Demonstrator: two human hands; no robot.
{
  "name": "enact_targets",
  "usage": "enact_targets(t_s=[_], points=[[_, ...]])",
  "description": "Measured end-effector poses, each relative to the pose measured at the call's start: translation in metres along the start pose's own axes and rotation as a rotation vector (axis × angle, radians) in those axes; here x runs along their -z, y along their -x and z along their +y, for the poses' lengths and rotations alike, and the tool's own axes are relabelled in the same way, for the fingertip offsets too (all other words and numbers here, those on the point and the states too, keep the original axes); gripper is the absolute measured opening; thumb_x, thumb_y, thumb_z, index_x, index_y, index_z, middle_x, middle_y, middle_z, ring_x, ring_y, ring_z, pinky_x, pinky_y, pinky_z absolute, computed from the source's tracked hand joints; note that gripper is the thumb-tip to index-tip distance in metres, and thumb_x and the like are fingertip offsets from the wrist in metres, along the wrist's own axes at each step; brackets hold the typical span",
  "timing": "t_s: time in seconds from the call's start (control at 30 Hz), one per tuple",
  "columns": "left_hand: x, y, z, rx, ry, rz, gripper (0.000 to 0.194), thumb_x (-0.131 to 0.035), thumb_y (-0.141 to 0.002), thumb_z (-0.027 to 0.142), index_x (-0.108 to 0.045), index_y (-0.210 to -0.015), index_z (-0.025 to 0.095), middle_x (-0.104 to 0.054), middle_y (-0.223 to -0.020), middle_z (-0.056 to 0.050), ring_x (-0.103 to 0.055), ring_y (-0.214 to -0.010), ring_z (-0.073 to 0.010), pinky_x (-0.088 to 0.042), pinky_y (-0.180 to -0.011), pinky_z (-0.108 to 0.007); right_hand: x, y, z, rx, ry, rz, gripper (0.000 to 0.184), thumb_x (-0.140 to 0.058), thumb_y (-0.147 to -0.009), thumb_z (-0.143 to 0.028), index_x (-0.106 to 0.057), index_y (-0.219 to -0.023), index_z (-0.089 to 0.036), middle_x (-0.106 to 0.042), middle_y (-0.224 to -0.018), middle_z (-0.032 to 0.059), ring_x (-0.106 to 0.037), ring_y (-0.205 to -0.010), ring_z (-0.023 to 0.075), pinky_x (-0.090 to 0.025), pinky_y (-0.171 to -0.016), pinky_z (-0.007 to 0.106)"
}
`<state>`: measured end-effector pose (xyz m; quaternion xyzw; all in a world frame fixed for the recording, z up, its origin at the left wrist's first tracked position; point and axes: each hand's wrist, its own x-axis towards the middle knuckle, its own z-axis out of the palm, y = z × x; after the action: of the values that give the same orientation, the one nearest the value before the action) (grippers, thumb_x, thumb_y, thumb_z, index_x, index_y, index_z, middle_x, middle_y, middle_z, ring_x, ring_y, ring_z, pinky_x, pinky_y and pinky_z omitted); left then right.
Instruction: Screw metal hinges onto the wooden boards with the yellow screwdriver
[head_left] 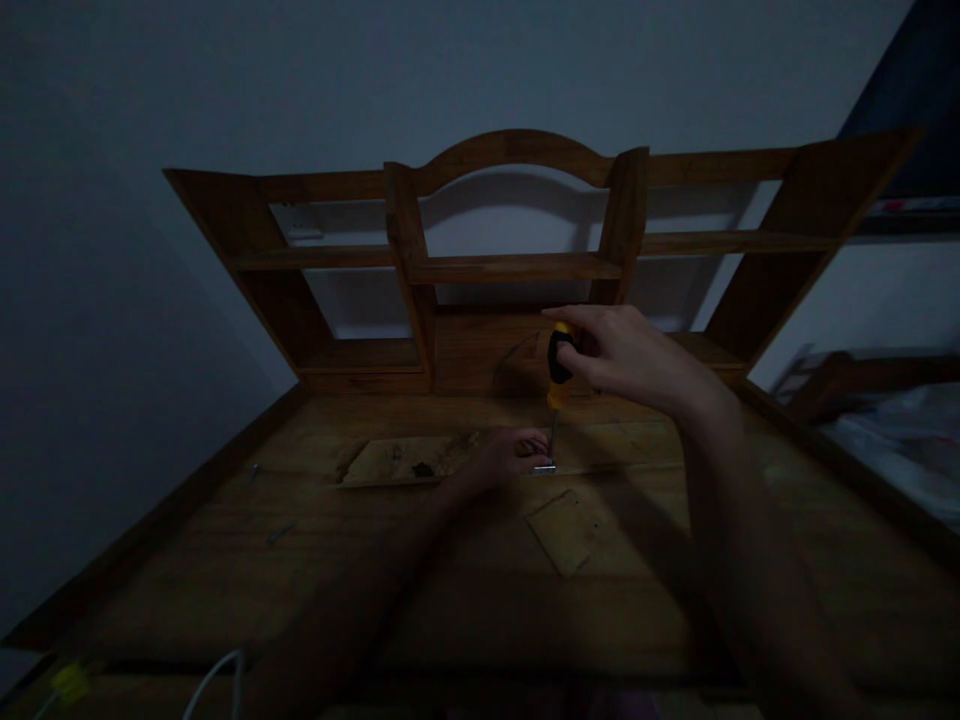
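Observation:
My right hand is closed around the yellow and black handle of a screwdriver, which stands nearly upright. Its shaft runs down to a small shiny metal piece at the edge of a long wooden board. Beside the tip, my left hand has its fingers curled at that metal piece, pressing it against the board. The board lies flat on the wooden desk and has a rough, broken left end with a dark hole. Dim light hides the screwdriver's exact contact point.
A small square wooden piece lies in front of the board. Two small screw-like metal parts, one farther back and one nearer, are at the left. A wooden shelf unit rises behind. A white cable crosses the front edge.

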<state>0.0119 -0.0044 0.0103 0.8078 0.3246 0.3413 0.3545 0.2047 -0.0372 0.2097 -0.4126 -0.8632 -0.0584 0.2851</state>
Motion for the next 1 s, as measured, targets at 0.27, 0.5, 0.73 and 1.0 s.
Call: enact_targets(t_s=[0.27, 0.5, 0.73, 1.0], points=[[-0.0006, -0.0004, -0.0030, 0.000, 0.031, -0.001, 0.013, -0.071, -0.083, 0.025, -0.073, -0.092, 0.015, -0.075, -0.089, -0.006, -0.069, -0.082, -0.0163, -0.053, -0.080, -0.028, -0.0027, -0.0005, 0.0055, 0.024, 0.024, 0.009, 0.042, -0.054, -0.095, -0.041, -0.067, -0.125, -0.015, -0.073, -0.110, 0.0107, -0.068, -0.093, 0.0254, -0.049, -0.083, 0.035], [-0.0011, 0.0004, -0.0026, 0.019, 0.073, -0.015, 0.014, -0.070, -0.083, 0.026, -0.073, -0.092, 0.016, -0.075, -0.092, -0.007, -0.069, -0.085, -0.0171, -0.054, -0.080, -0.028, -0.0045, -0.0003, 0.0056, 0.042, 0.011, 0.014, 0.041, -0.057, -0.093, -0.035, -0.065, -0.129, -0.016, -0.072, -0.117, 0.0102, -0.067, -0.104, 0.0269, -0.049, -0.091, 0.037], [0.0003, 0.0006, 0.0005, 0.022, 0.023, 0.000, 0.014, -0.071, -0.083, 0.025, -0.073, -0.092, 0.015, -0.075, -0.090, -0.006, -0.069, -0.083, -0.0164, -0.053, -0.079, -0.027, -0.0046, -0.0006, 0.0082, 0.038, 0.008, 0.015, 0.048, -0.058, -0.091, -0.032, -0.061, -0.135, -0.014, -0.068, -0.127, 0.0126, -0.065, -0.113, 0.0287, -0.048, -0.099, 0.041], [0.0000, 0.0006, -0.0027, 0.013, 0.052, -0.021, 0.014, -0.070, -0.084, 0.027, -0.072, -0.093, 0.016, -0.075, -0.092, -0.006, -0.070, -0.085, -0.0172, -0.053, -0.081, -0.028, -0.0013, 0.0025, 0.0048, 0.026, -0.012, -0.007, 0.046, -0.058, -0.090, -0.032, -0.063, -0.133, -0.014, -0.070, -0.123, 0.0111, -0.066, -0.109, 0.0277, -0.048, -0.098, 0.040]])
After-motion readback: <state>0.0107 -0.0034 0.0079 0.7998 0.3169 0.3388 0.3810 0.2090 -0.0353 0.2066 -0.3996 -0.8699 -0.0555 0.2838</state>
